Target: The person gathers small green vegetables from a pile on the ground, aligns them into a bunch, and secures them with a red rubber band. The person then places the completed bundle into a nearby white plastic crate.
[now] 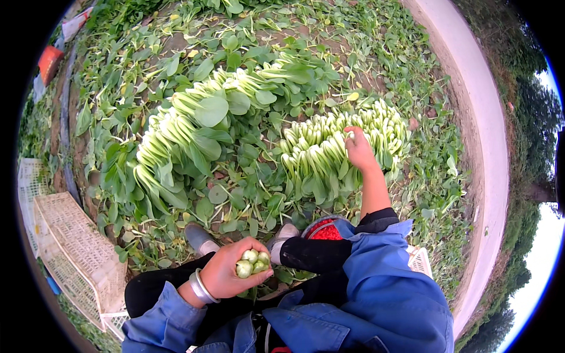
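Near my lap, my left hand (231, 272) is closed around a small bunch of bok choy (252, 263), its pale green stem ends pointing up between thumb and fingers. Farther out, my right hand (359, 148) reaches onto a bundled pile of bok choy (318, 160) at the right. Its fingers are curled at the stem ends, and whether they grip a stalk is hidden. A second, longer row of bok choy (176, 126) lies to the left in a curve, pale stems outward and broad leaves toward the middle.
Loose leaves (235, 203) litter the ground. Pale plastic crates (76, 247) stand at the left. A bucket of red bits (325, 229) sits beside my right knee, partly hidden by my sleeve. A concrete path (491, 135) curves along the right. An orange object (49, 63) lies far left.
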Tool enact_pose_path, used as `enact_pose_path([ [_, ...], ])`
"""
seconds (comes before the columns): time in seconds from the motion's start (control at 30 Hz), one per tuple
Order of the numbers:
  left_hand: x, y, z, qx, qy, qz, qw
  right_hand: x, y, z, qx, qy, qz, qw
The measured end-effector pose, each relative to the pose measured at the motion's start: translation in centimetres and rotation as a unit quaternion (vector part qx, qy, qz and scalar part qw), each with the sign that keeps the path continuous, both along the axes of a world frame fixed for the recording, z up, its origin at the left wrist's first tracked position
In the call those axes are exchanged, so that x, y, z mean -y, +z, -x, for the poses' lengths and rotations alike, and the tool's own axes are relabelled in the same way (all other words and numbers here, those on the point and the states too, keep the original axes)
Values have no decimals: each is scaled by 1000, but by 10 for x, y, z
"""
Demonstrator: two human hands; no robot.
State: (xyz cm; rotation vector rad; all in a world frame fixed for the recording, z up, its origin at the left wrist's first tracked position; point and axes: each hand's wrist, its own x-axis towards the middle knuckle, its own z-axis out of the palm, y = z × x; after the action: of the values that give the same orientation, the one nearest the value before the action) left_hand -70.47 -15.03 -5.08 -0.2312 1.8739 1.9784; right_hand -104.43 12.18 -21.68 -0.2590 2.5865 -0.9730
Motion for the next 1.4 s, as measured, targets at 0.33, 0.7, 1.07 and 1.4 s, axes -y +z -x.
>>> enact_pose_path([
  [0.33,-3,-6,-2,-11,3,17,1000,41,-3,20,-75,153,-304,937],
  [0.7,-4,-6,-6,-19,-5,31,999,23,-38,22,-69,152,-276,946],
  [1.07,-16,-1,-10,-138,139,77,978,39,133,-76,-71,277,60,956],
  [1.4,-61,47,-57,-222,244,-69,941,72,249,-259,-90,252,332,905],
])
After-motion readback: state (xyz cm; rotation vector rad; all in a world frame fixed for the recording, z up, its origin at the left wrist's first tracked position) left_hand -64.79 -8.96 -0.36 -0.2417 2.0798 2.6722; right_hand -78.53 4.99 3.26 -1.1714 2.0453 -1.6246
